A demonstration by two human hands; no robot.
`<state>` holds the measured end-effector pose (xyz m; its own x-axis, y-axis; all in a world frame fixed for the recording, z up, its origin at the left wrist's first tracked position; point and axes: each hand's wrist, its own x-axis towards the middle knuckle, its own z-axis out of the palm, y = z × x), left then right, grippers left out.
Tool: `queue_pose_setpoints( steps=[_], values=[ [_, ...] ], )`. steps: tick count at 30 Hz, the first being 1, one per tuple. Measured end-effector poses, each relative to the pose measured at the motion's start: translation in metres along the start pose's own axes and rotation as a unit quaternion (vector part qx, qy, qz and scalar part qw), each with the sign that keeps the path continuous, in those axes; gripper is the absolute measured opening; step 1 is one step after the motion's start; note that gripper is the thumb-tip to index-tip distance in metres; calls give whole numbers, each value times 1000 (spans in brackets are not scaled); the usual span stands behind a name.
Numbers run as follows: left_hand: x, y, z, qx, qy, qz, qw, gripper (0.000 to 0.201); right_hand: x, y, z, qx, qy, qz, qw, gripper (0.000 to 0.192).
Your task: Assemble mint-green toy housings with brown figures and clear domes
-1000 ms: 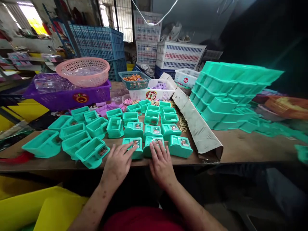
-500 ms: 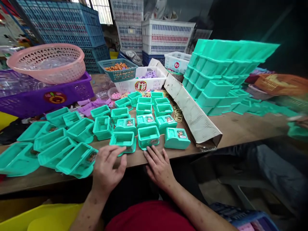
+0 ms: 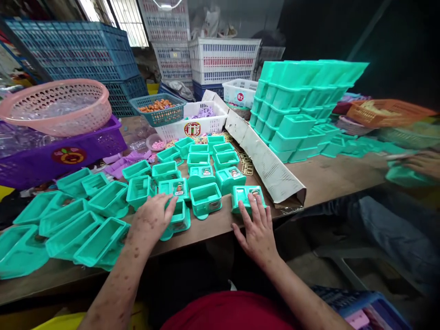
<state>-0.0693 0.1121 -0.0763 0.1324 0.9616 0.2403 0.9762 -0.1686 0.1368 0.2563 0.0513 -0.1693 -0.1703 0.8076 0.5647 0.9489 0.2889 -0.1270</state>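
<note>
Many teal plastic housings lie in rows on the wooden table [image 3: 326, 178]. My left hand [image 3: 151, 220] grips one teal housing [image 3: 178, 217] at the table's front edge, fingers over its left rim. My right hand [image 3: 257, 227] rests with spread fingers on another teal housing [image 3: 245, 195] that has a small round insert on top, at the right end of the front row. Between them stands a third open housing [image 3: 205, 198].
A stack of teal housings [image 3: 302, 105] rises at the right behind a long cardboard strip [image 3: 271, 165]. Pink basket [image 3: 57, 105] on a purple crate [image 3: 65, 153] at the left. Another person's hand [image 3: 424, 162] works at the far right. Crates stand behind.
My left hand moved onto the front-left housing and took hold of it. My right hand shifted right onto the end housing. The view swung slightly.
</note>
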Motion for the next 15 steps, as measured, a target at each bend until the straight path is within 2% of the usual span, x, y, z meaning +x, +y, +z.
queue_pose_setpoints(
  steps=[3,6,8,10,12,15],
  values=[
    [-7,4,-7,-3,-38,-8,999,58,-14,-6,5,9,-4,2,1000,81],
    [-10,7,-4,-5,-97,-14,995,64,-23,-9,16,24,-42,-14,999,71],
    [-11,6,-1,-7,-115,-19,993,61,-27,-8,22,34,-56,-18,998,64],
    [-9,5,-2,5,-82,-24,996,58,-26,-7,20,62,-46,-13,997,58],
    [-4,7,-8,20,-12,-26,999,56,-15,-4,9,108,-17,-12,994,52],
    [18,20,-18,-19,61,22,998,52,26,2,-12,151,28,-45,987,44]
  ],
)
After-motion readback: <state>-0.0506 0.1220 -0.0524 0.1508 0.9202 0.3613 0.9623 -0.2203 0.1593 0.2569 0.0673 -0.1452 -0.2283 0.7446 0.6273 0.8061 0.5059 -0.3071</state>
